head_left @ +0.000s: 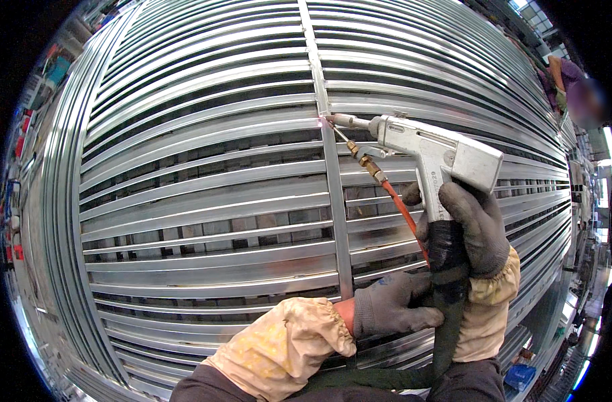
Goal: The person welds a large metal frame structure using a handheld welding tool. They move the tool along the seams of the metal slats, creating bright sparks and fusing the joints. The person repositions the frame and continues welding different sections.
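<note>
My right hand (479, 228), in a dark grey glove, is closed round the grip of a silver handheld welding gun (446, 155). The gun's nozzle (345, 120) points left, its tip at the upright centre bar (337, 221) of a metal frame. A small pinkish spot glows beside the tip. Under the nozzle runs a brass wire-feed tube (367, 164) with an orange-red hose (403, 213). Lower down, my gloved left hand (396, 305) is wrapped against the black cable (446, 295) below the grip; some of its fingers are hidden. Pale stained sleeves cover both forearms.
Rows of shiny metal slats (205, 184) with dark gaps fill the frame. Stacked side rails (71, 201) curve along the left. At the far right, another person in purple (574, 84) reaches toward the frame's edge. A blue object (520, 376) lies at lower right.
</note>
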`<state>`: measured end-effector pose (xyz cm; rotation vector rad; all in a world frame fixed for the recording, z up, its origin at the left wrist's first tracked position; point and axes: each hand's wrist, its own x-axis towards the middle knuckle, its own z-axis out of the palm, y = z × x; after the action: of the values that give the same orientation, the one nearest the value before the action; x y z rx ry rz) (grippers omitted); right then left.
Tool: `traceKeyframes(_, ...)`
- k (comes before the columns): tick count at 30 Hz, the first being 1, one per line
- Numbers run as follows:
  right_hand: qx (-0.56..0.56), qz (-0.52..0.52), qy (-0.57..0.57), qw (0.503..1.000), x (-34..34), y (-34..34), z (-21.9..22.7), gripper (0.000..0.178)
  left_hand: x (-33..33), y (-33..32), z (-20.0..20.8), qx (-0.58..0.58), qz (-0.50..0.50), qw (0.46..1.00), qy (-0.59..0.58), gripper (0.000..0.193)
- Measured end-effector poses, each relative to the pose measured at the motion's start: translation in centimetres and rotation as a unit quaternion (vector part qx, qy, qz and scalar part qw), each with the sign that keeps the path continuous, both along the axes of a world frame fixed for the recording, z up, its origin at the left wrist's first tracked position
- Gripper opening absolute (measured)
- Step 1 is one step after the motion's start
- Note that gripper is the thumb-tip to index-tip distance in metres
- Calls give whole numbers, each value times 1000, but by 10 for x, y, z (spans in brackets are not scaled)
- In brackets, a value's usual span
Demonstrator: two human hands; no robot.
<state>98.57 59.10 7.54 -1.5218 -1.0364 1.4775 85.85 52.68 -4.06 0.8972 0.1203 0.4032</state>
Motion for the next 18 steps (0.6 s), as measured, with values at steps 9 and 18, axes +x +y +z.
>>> traceKeyframes(9, -3, -40, 4, 999, 3, -16, 0, 38, 11, -17, -5, 83, 135, 985, -63, 51)
traceKeyframes(18, -10, -27, 19, 999, 5, -14, -4, 40, 7, -13, -3, 51, 65, 997, -2, 46)
